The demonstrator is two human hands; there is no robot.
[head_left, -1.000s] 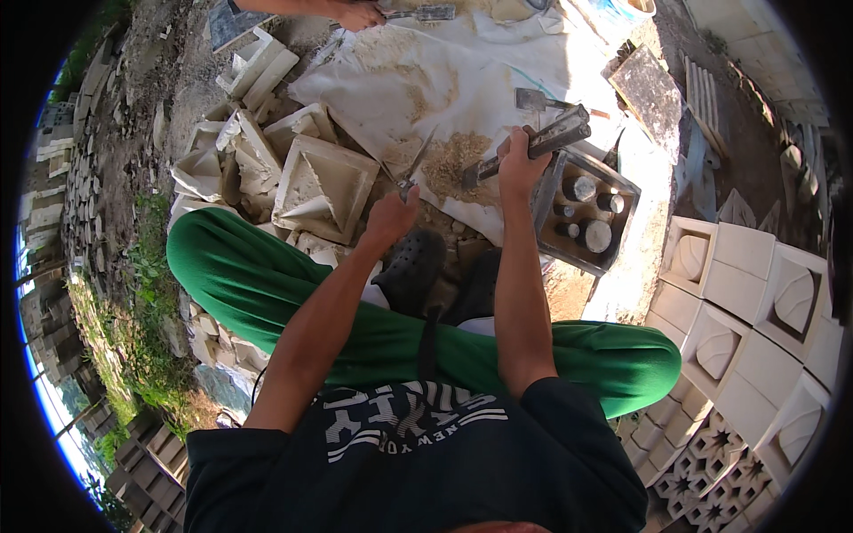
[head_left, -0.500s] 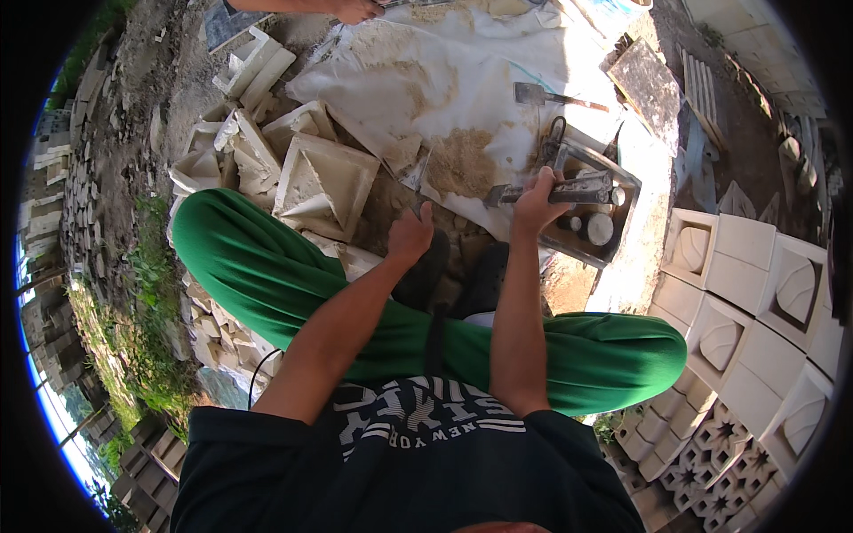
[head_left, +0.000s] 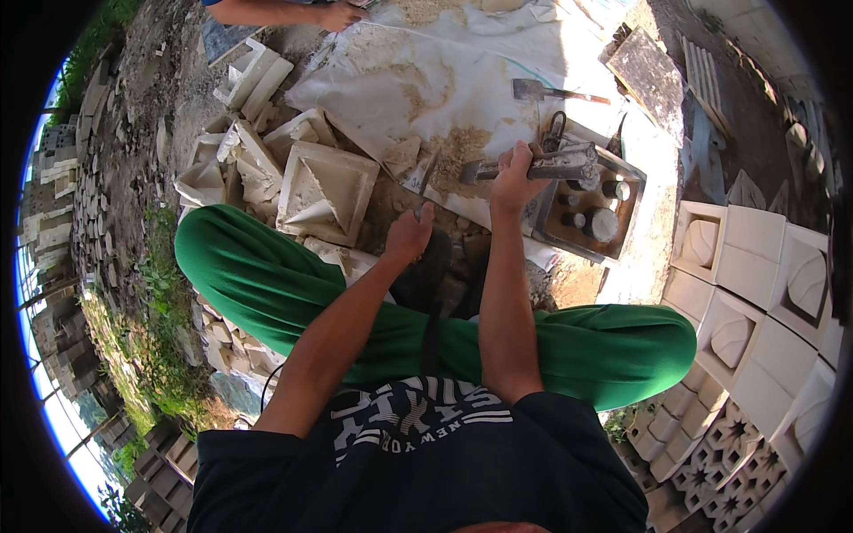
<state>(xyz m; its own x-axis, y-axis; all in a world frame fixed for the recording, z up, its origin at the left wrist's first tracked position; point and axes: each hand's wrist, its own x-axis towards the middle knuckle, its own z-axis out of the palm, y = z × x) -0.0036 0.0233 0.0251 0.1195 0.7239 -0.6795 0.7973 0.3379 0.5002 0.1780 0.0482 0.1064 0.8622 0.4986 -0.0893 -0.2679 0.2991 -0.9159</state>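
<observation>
My left hand [head_left: 409,235] is closed round the handle of a narrow-bladed trowel [head_left: 429,174], its blade pointing away from me over the edge of the white sheet. In my right hand [head_left: 515,182] is a long dark metal mould piece [head_left: 564,167], crusted with pale cement and held sideways. Its right end overlaps the near-left part of a rectangular metal mould box [head_left: 569,250]. Several round pegs [head_left: 604,225] stand inside that box. A dark metal loop handle [head_left: 555,127] shows just beyond the held piece.
A white sheet [head_left: 373,80] with sandy powder spreads ahead. On it lies a flat scraper [head_left: 529,90]. Cast square blocks [head_left: 327,191] are heaped at left; pale patterned blocks [head_left: 746,244] are stacked at right. Another person's hand [head_left: 340,16] shows at the far edge.
My right hand has moved away from me and left with the mould piece, uncovering more of the mould box. The other person's arm reaches further into view. My left hand stays nearly in place.
</observation>
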